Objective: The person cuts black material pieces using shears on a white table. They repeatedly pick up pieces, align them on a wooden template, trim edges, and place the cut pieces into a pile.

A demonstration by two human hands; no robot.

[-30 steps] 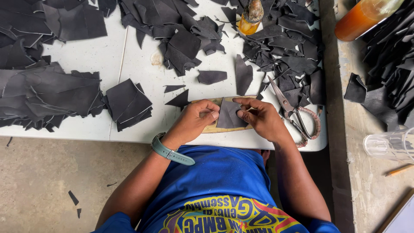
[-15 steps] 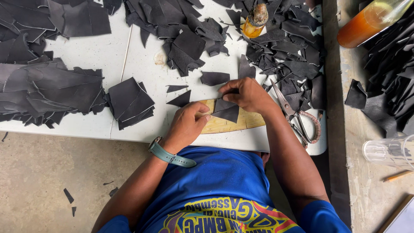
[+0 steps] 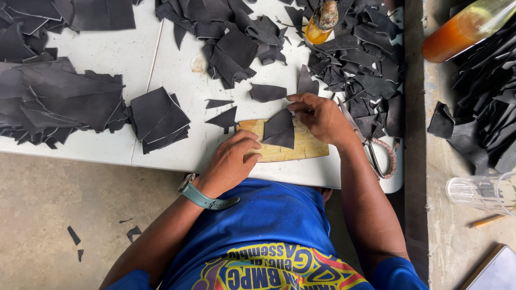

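2 black scraps [image 3: 223, 117] and scissors [image 3: 376, 150] flank the wooden board [image 3: 301, 147].

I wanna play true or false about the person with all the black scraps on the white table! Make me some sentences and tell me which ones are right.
1. The left hand presses on a tan wooden board. True.
2. The right hand is cutting with the scissors. False: the scissors lie on the table beside the right wrist, and that hand touches a dark triangular piece on the board.
3. A teal watch is on the left wrist. True.
4. The small amber bottle lies tipped over on the floor. False: it stands on the table among the dark scraps.
5. The dark triangular piece lies on the board. True.
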